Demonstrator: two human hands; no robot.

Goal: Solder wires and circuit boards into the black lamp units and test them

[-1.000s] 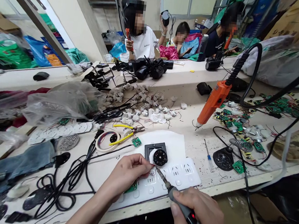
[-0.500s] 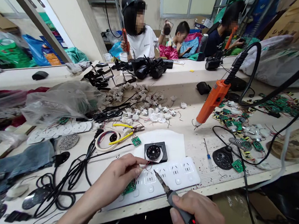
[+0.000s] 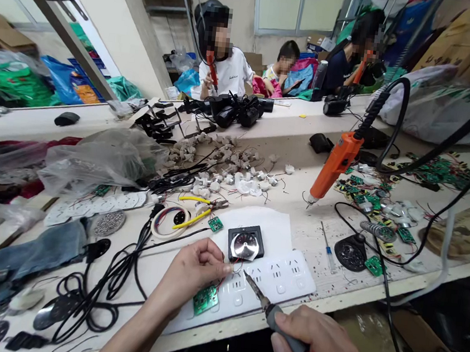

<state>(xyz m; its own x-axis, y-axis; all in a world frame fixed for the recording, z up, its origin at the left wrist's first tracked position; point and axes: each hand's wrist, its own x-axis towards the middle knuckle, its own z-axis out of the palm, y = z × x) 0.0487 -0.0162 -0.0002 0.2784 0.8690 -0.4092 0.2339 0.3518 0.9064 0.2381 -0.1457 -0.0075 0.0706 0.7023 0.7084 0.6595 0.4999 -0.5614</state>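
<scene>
- The left hand [image 3: 191,269], low centre of the frame, pinches thin red and black wires [image 3: 231,266] between thumb and fingertips; the fingers are closed narrowly on them.
- A small green circuit board [image 3: 205,299] hangs from those wires just below the left hand, resting on the white power strip [image 3: 287,276] at the near edge of the desk [image 3: 309,228].
- The right hand [image 3: 320,347], at the lower right of the frame, is wrapped around the handle of a soldering iron [image 3: 271,311], with a red light showing on the handle.
- The iron's long axis runs from lower right up to the upper left; its tip [image 3: 246,276] points at the pinched wires and sits just to their right and slightly below, near but not touching as far as I can tell.
- The wire ends lie between the two hands, closer to the left fingertips than to the iron's tip.
- Just above the wires, a black square frame with a shiny round disc [image 3: 245,244] lies on a white sheet.
- Further up the frame hang an orange electric screwdriver [image 3: 334,165] on a coiled cord, and yellow-handled cutters [image 3: 198,203] lie left of centre.
- Other people sit at the far side of the desk, in the upper middle of the frame.
</scene>
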